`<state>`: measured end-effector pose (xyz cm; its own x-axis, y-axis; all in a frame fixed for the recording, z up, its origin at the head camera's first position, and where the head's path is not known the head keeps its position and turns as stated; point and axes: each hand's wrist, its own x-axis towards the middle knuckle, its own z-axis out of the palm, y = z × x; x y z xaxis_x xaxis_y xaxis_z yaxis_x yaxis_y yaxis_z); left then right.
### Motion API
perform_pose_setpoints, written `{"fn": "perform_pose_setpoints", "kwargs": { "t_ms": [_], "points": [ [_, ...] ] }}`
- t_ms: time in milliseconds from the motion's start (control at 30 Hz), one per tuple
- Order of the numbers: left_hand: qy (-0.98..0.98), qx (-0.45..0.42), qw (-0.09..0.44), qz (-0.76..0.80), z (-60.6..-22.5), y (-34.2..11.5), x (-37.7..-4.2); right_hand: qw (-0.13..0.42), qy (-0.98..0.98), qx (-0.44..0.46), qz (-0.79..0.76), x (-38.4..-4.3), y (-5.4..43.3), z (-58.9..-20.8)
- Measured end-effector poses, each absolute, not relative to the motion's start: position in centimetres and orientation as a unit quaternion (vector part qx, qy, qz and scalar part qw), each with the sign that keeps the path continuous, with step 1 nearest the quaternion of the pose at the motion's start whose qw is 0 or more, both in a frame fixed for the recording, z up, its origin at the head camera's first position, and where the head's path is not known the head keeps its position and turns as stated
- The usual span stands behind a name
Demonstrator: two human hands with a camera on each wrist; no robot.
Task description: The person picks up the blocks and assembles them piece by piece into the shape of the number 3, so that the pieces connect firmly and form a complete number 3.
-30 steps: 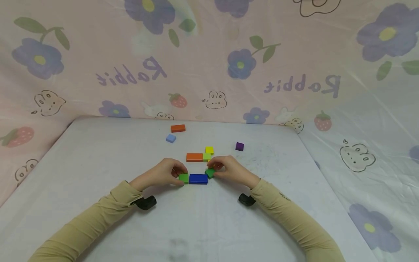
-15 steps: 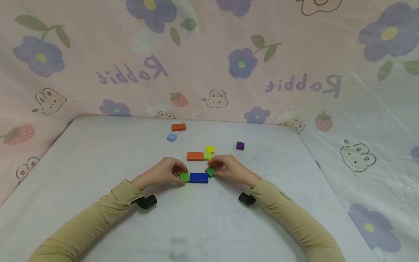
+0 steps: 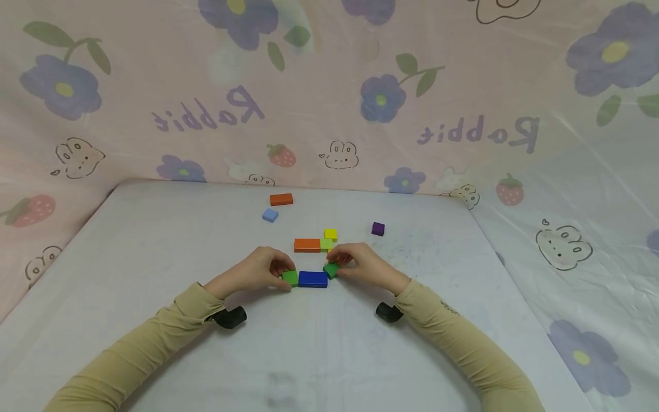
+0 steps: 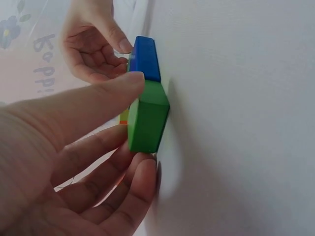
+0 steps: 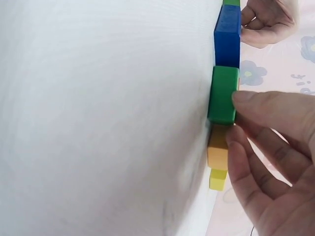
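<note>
Between thumb and fingers, my left hand (image 3: 261,268) pinches a bright green block (image 3: 290,278) at the left end of a long blue block (image 3: 313,279). A darker green block (image 3: 331,270) is held by my right hand (image 3: 364,265) at the blue block's right end, turned at an angle to it. The left wrist view has the left thumb on the bright green block (image 4: 149,118), close against the blue block (image 4: 146,59). In the right wrist view, the right thumb touches the darker green block (image 5: 224,94), and a yellow-orange block (image 5: 218,147) shows just past it, partly hidden in the head view.
Behind the hands lie an orange-red block (image 3: 306,245), a lime block (image 3: 326,245) and a yellow block (image 3: 330,234), grouped together. Farther back are a light blue block (image 3: 270,215), another orange-red block (image 3: 281,199) and a purple block (image 3: 378,229) on the white table (image 3: 170,240).
</note>
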<state>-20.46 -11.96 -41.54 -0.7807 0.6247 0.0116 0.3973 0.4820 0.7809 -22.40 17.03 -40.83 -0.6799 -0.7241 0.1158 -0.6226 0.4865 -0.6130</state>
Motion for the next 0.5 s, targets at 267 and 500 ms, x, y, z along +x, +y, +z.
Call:
{"fn": "perform_pose_setpoints", "kwargs": {
  "t_ms": [267, 500],
  "points": [
    [0.853, 0.278, 0.132, 0.421, -41.73, -12.49, -20.47, 0.079, 0.856, -0.394, -0.325, -22.39, 17.1, -40.85],
    [0.86, 0.255, 0.141, 0.42, -41.88, -12.65, -20.47, 0.078, 0.856, -0.395, -0.324, -22.33, 17.07, -40.73]
  ]
}}
